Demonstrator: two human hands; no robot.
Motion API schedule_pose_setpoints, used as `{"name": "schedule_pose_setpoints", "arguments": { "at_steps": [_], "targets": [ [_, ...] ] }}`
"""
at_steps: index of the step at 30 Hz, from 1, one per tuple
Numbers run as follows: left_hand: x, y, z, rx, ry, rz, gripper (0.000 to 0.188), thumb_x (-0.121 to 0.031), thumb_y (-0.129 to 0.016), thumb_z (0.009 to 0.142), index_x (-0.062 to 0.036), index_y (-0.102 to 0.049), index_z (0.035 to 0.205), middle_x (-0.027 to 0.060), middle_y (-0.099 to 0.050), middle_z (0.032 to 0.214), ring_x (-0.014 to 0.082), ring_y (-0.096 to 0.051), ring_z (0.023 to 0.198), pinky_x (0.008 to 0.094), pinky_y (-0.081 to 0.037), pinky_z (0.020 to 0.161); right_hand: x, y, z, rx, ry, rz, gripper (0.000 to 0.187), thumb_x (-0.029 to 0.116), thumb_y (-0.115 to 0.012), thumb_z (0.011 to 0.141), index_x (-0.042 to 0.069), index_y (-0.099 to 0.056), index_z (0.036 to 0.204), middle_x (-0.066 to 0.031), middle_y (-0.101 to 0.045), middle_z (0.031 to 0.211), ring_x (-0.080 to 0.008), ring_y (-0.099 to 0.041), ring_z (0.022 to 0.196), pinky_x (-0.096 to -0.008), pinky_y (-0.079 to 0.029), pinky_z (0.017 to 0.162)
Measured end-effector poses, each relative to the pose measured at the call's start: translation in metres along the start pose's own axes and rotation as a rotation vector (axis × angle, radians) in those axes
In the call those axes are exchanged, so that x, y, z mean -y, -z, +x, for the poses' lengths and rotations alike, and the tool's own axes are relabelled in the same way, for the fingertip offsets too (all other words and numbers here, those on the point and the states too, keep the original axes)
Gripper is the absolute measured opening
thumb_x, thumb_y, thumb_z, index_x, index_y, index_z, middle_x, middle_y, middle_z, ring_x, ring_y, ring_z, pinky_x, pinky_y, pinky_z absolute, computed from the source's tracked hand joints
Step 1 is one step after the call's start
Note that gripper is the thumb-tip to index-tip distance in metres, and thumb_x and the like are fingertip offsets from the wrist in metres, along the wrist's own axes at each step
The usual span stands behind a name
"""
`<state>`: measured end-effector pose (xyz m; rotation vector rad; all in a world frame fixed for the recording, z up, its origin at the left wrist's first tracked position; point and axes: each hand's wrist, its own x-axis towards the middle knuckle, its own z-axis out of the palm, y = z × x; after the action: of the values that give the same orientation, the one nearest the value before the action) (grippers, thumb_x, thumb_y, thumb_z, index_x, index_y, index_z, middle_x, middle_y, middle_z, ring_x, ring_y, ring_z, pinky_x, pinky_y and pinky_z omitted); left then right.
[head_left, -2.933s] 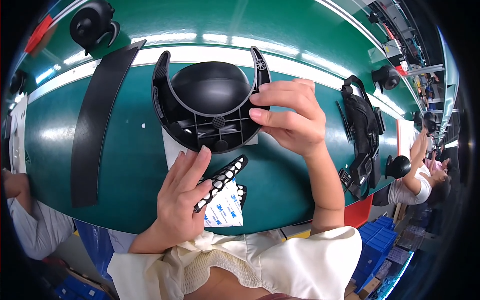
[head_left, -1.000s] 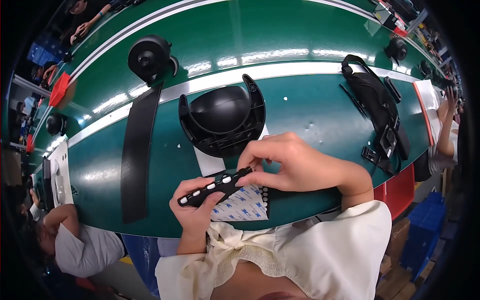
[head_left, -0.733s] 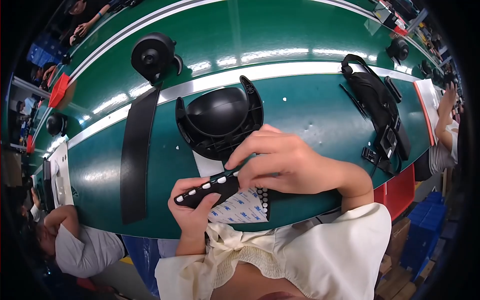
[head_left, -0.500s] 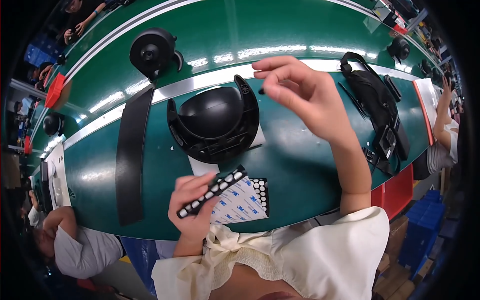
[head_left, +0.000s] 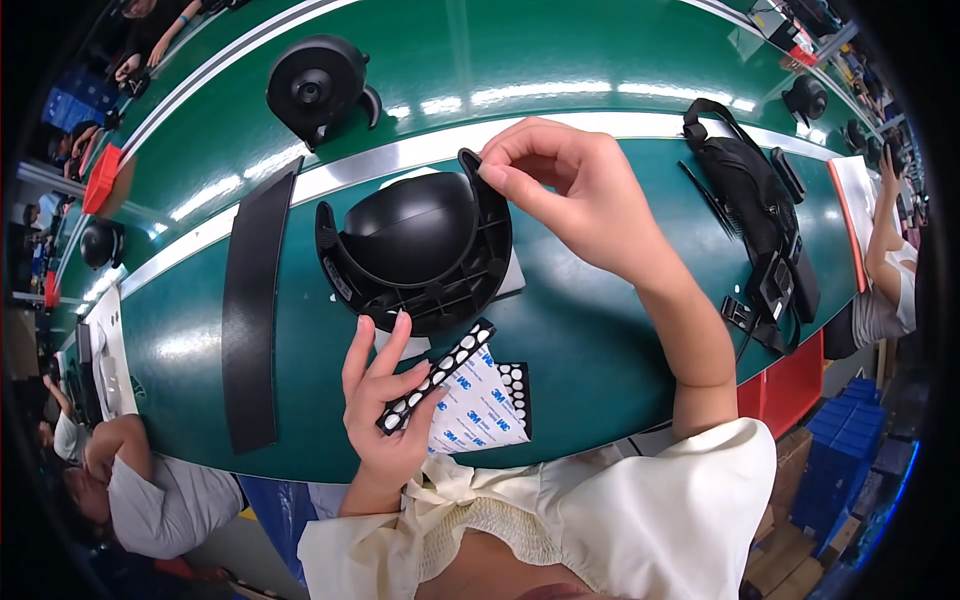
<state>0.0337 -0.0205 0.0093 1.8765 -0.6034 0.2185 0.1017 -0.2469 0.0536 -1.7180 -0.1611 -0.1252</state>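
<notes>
A black domed plastic shell (head_left: 410, 245) with a horseshoe-shaped rim lies on the green table (head_left: 600, 330) in front of me. My right hand (head_left: 575, 195) reaches over it, with thumb and forefinger pinched at the tip of the rim's right arm. Whether a small pad sits between those fingertips is hidden. My left hand (head_left: 385, 410) holds a black strip of small round pads (head_left: 437, 377) near the table's front edge. Under the strip lies a white backing sheet with more round pads (head_left: 485, 410).
A long flat black strip (head_left: 252, 300) lies left of the shell. A second black domed unit (head_left: 318, 82) stands on the far belt. A black strap assembly (head_left: 765, 240) lies at the right. Other people sit at the left and right edges.
My right hand left the pad strip, rose, and now pinches the tip of the shell's right arm. The left hand keeps the strip, now tilted.
</notes>
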Motion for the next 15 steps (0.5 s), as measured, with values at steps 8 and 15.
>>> {"name": "schedule_pose_setpoints", "arguments": {
  "at_steps": [8,15],
  "targets": [
    [0.000,0.000,0.001,0.007,-0.009,0.039,0.023,0.004,-0.067,0.064,0.0003,-0.052,0.081,0.0249,-0.053,0.107,0.0328,-0.032,0.122,0.0338,-0.027,0.097,-0.001,-0.013,-0.014,-0.183,0.581,-0.863,0.011,0.000,-0.062,0.070,-0.002,-0.058,0.080,-0.0080,-0.056,0.076,-0.0184,-0.056,0.056,-0.0233,-0.046,0.051],
    [-0.004,0.004,0.003,-0.039,0.008,0.048,0.022,0.004,-0.066,0.065,-0.0001,-0.052,0.081,0.0233,-0.055,0.107,0.0330,-0.033,0.121,0.0337,-0.027,0.097,0.000,0.020,0.005,0.181,0.093,0.002,0.023,0.016,-0.049,0.085,-0.002,-0.063,0.090,-0.0092,-0.060,0.078,-0.0165,-0.059,0.066,-0.0244,-0.048,0.060]
  ]
}}
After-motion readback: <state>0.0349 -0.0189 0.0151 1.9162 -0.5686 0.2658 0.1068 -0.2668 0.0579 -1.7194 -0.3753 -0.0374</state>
